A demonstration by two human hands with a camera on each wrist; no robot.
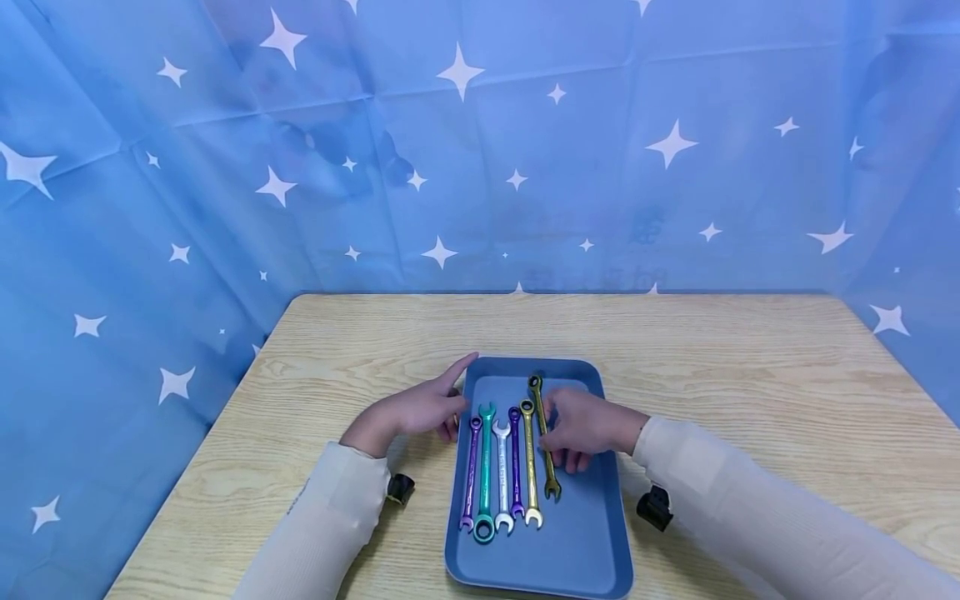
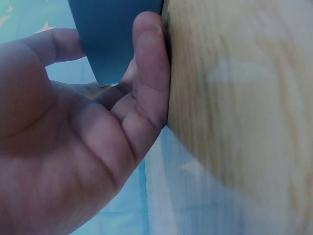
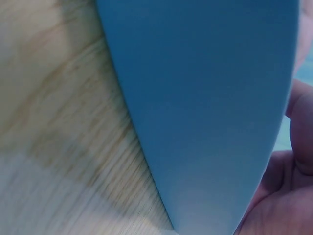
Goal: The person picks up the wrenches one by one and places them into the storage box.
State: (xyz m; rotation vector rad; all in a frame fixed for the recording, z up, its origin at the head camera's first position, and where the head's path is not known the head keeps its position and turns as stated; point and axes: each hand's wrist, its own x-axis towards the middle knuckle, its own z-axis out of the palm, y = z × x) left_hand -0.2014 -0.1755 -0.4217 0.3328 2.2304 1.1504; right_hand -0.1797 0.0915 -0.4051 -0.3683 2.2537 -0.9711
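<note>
A blue tray (image 1: 573, 542) holds combination wrenches side by side. From the left they are a purple wrench (image 1: 471, 473), a green wrench (image 1: 485, 467), a silver wrench (image 1: 503, 479), a violet wrench (image 1: 516, 462), a gold wrench (image 1: 531, 462) and a dark gold wrench (image 1: 548, 468), slightly tilted. My right hand (image 1: 588, 421) reaches over the tray and pinches the dark gold wrench at its shaft. My left hand (image 1: 423, 408) grips the tray's left wall; the left wrist view shows that wall (image 2: 110, 39) between thumb and fingers. In the right wrist view the tray wall (image 3: 205, 107) hides most of the hand.
The tray rests on a light wood-grain table (image 1: 360, 333). Behind and to the sides hangs a blue curtain (image 1: 510, 125) with white stars. A small black device (image 1: 656, 508) sits at the right wrist, another (image 1: 401, 488) at the left.
</note>
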